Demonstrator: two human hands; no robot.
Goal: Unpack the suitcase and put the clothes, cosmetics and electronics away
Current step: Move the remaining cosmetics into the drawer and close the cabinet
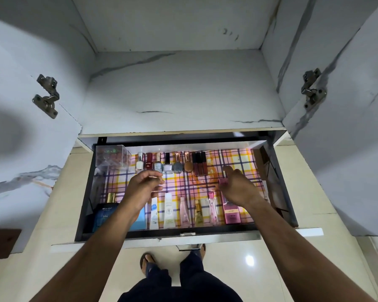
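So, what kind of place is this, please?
Probably a home bedroom or dressing area: an open wardrobe cabinet with marble-patterned doors, its pulled-out drawer holding rows of nail polish bottles and lotion tubes, and a glossy tiled floor.

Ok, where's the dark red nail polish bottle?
Head view: the dark red nail polish bottle stands in the drawer's back row, second from left, between white and pale blue bottles.
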